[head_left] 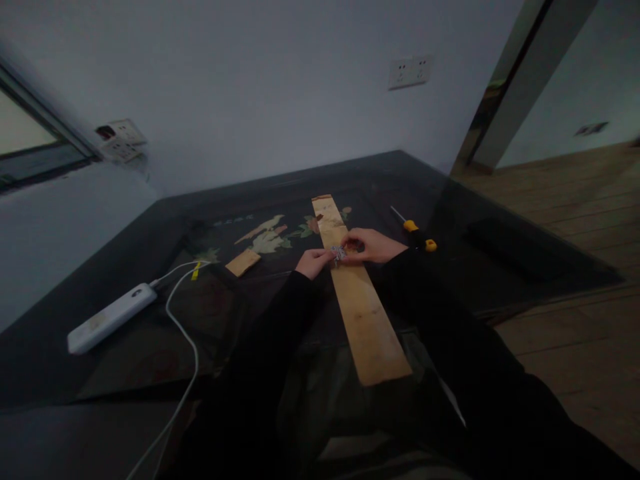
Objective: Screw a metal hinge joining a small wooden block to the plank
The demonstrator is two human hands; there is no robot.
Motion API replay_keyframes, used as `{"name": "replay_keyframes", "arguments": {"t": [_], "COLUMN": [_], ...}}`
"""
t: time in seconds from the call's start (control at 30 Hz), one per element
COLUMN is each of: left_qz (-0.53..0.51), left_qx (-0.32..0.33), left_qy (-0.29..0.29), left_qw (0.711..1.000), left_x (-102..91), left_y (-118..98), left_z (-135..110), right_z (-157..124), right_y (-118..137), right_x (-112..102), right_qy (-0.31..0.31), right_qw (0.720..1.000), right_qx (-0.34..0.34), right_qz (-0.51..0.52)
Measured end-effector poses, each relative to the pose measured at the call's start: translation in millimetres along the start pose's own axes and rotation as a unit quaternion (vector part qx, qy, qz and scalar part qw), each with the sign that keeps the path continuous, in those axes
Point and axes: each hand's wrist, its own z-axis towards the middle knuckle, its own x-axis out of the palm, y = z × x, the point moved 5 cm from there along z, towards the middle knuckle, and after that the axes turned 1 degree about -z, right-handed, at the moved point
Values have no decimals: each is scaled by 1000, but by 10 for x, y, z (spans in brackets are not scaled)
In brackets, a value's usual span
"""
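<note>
A long, pale wooden board [367,317] reaches from the tabletop toward my body, its near end over the table's front edge. Above its middle sits a small silvery metal piece [339,253] with a patterned surface, perhaps a hinge; its exact kind is too small to make out. My left hand [313,263] pinches the piece from the left, thumb and fingers together. From the right, the curled fingers of my right hand [367,245] close on its other side. A screwdriver [419,235] with a yellow and black handle lies right of the board, apart from my hands.
A white power strip [113,317] lies at left, its white cable [194,347] running over the front edge. A small wooden block [243,263] rests left of my hands. The dark table [280,190] with a floral picture stands against a wall with sockets [410,71].
</note>
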Motion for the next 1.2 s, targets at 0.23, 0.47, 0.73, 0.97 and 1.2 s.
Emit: {"name": "replay_keyframes", "arguments": {"t": [0.23, 0.47, 0.73, 0.97, 1.2], "left_qz": [-5, 45, 75, 64, 52], "left_qx": [-22, -27, -45, -59, -61], "left_qy": [29, 31, 21, 11, 5], "left_qw": [999, 998, 996, 996, 997], "left_x": [28, 46, 50, 58, 53], "left_y": [-2, -59, -92, -124, -126], "left_z": [-56, -86, -98, -121, -124], "right_z": [-30, -26, -25, -17, -17], "right_y": [-4, -8, -6, -17, -9], "right_x": [36, 41, 55, 73, 78], "right_qy": [29, 29, 36, 36, 29], "right_qw": [999, 999, 999, 999, 999], "right_qx": [14, 18, 23, 20, 29], "right_qz": [10, 6, -12, -15, -9]}}
